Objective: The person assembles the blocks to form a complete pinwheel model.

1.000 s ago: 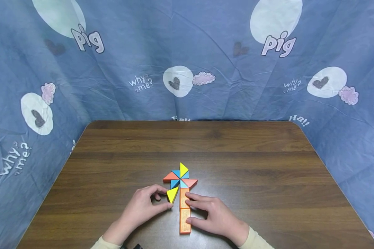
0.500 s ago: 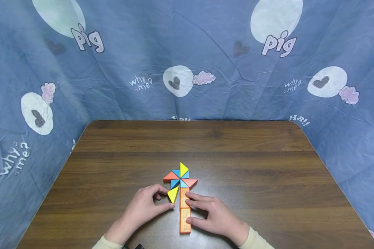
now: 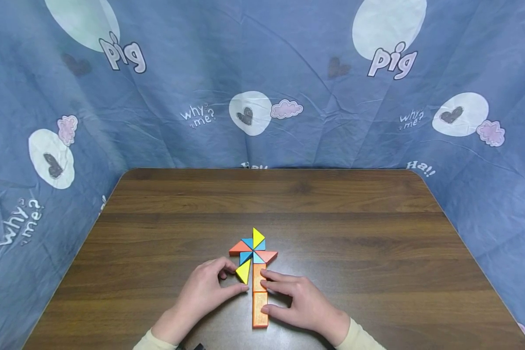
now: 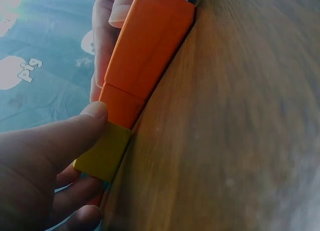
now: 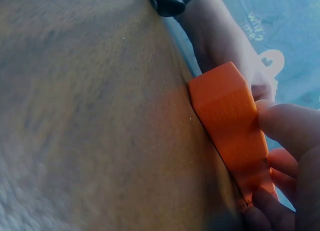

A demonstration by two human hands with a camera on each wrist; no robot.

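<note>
On the table, my left hand [image 3: 204,288] pinches a yellow triangular block [image 3: 244,271] between thumb and fingers, just left of the orange column. In the left wrist view the thumb overlaps that yellow block [image 4: 107,150] near its corner. My right hand [image 3: 299,301] rests its fingertips and thumb along the right edge of two orange rectangular blocks, the upper block [image 3: 257,279] and the lower block [image 3: 259,311], laid end to end. Above them is a pinwheel of triangular blocks: a yellow triangle [image 3: 257,239] at the top, red triangles [image 3: 266,256] at the sides, blue triangles [image 3: 259,259] around the centre.
The brown wooden table [image 3: 354,233] extends around the blocks. A blue printed curtain [image 3: 315,73] hangs behind and at both sides. A dark object [image 3: 199,346] shows by the left wrist at the bottom edge.
The left hand has shifted slightly right, and the yellow triangular block in it has moved a little up and right, turning slightly. The right hand has stayed on the orange blocks.
</note>
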